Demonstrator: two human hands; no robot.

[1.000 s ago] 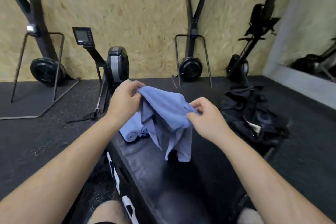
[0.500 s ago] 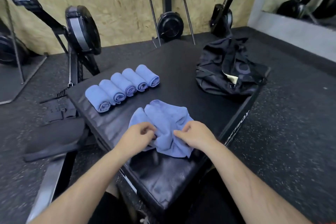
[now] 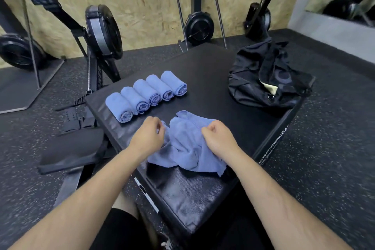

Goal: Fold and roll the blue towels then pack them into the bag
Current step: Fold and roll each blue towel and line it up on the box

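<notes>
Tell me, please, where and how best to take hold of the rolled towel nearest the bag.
Probably grasp the end roll round its middle, from above and from the bag side: that flank is free, while the other lies against the next roll. Wrapping the whole cylinder should keep the spiral from unrolling.

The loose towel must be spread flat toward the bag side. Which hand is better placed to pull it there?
Probably the right hand. It holds the loose towel on the side nearer the bag; the left hand pinches the opposite edge, beside the rolled towels.
</notes>
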